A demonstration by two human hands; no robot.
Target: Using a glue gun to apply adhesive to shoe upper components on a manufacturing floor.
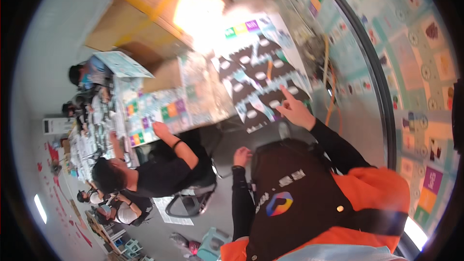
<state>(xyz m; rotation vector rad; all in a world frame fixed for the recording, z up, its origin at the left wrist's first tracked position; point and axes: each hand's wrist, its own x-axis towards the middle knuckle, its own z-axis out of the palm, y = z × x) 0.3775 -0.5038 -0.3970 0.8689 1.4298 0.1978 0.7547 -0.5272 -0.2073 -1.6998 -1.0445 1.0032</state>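
My right hand [297, 111] reaches over the near right edge of a large printed sheet [246, 92] with dark brown shapes and white ovals. Its index finger is stretched out toward the sheet and the thumb stands apart; nothing shows in it. A thin orange strip or stick [269, 69] lies on the sheet. My left hand [242, 156] hangs below the table edge, beside my dark apron [285, 188]. Its fingers look loosely bent and apart, with no thing visible in them, though they are small and blurred.
At the table to my left sits a person in black [166, 176], a hand over printed sheets [162, 108]. Large cardboard boxes [140, 14] stand at the back. Stacks of printed sheets [420, 82] rise beyond a dark rail [379, 77] at right. A pale blue stool [214, 242] stands low.
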